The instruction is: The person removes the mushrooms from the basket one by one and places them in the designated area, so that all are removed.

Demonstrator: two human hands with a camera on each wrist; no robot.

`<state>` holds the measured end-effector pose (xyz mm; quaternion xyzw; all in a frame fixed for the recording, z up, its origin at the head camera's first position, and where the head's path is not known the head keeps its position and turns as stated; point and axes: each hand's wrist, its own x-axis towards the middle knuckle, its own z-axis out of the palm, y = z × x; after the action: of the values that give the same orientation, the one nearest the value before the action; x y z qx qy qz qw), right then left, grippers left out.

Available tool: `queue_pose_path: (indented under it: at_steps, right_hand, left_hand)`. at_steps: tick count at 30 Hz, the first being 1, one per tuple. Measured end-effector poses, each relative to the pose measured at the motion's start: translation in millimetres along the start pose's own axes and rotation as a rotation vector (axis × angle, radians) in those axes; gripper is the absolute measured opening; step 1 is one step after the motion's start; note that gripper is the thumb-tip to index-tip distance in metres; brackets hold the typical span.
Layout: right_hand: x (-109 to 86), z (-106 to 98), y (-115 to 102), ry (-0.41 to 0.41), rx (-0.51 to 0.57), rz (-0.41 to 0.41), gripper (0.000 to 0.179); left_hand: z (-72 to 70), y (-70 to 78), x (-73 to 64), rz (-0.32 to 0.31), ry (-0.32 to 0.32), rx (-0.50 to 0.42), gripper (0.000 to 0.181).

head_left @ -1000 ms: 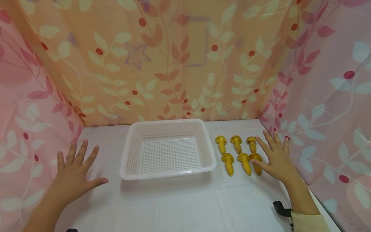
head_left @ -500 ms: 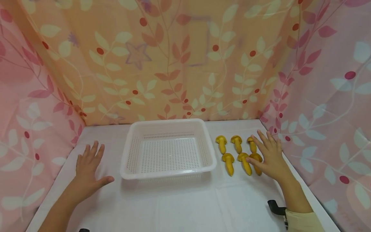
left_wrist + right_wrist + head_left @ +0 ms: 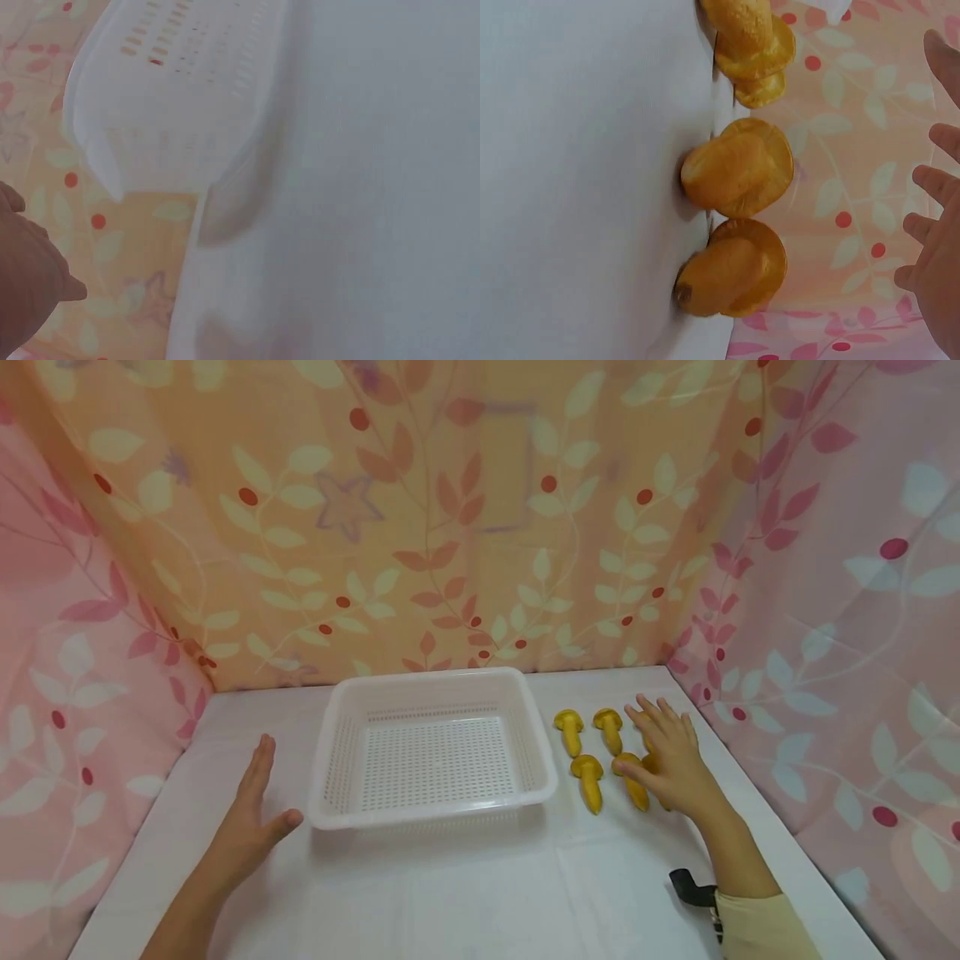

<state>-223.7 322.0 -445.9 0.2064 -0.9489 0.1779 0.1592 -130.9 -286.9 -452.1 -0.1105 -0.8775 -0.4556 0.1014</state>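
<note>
Several yellow mushrooms (image 3: 587,783) lie in two rows on the white table, right of a white plastic basket (image 3: 433,817). Over the rightmost mushrooms hovers my right hand (image 3: 667,764), fingers spread and holding nothing; it partly hides them in the head view. The right wrist view shows the mushrooms (image 3: 739,166) from the stem end, apart from the hand (image 3: 937,255). My left hand (image 3: 251,818) is raised left of the basket, thumb out and fingers straight, without touching it. In the left wrist view, part of that hand (image 3: 30,277) shows beside the basket (image 3: 172,127).
A white cloth covers the table (image 3: 450,893). Patterned curtains (image 3: 420,527) enclose it at the back and both sides. A black strap mount (image 3: 692,888) sits at the right wrist, by a pale sleeve (image 3: 765,927).
My left hand has moved right toward the basket and turned edge-on. My right hand has shifted left, further over the mushrooms. The mushrooms and basket stay put.
</note>
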Motion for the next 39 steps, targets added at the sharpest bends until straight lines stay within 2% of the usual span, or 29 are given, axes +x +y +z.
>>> queue_pose_path:
  at_steps: [3,6,10,19,22,24,28,31,33,39]
  right_hand:
    - [1.9,4,-2,0.000,0.049,0.006,0.085]
    - [2.8,8,-3,0.003,0.089,0.017,0.083]
    - [3.1,14,-4,0.001,0.132,0.042,0.079]
    - [0.2,22,-10,-0.015,0.226,0.116,0.074]
    - [-0.7,26,-10,-0.015,0.254,0.118,0.072]
    - [-1.1,28,-10,-0.014,0.270,0.127,0.071]
    - [0.1,33,-10,-0.002,0.279,0.131,0.070]
    - [2.5,37,-10,0.005,0.277,0.120,0.068]
    - [4.1,40,-10,0.003,0.278,0.119,0.066]
    - [6.3,49,-6,0.000,0.286,0.108,0.056]
  left_hand:
    - [5.9,3.4,2.2,-0.076,-0.013,-0.072,0.098]
    - [13.1,4.8,6.2,-0.102,-0.018,-0.150,0.096]
    - [23.1,7.3,10.2,-0.103,-0.024,-0.272,0.096]
    - [37.4,4.4,5.9,-0.175,-0.070,-0.305,0.101]
    - [40.8,3.9,5.0,-0.169,-0.069,-0.313,0.105]
    - [42.9,3.3,5.0,-0.155,-0.073,-0.351,0.106]
    - [46.1,-0.2,5.9,-0.101,-0.073,-0.437,0.107]
    - [47.5,-3.8,6.5,-0.074,-0.066,-0.453,0.107]
    - [48.4,-5.5,6.2,-0.083,-0.060,-0.431,0.108]
    - [51.5,-10.0,3.6,-0.091,-0.052,-0.455,0.107]
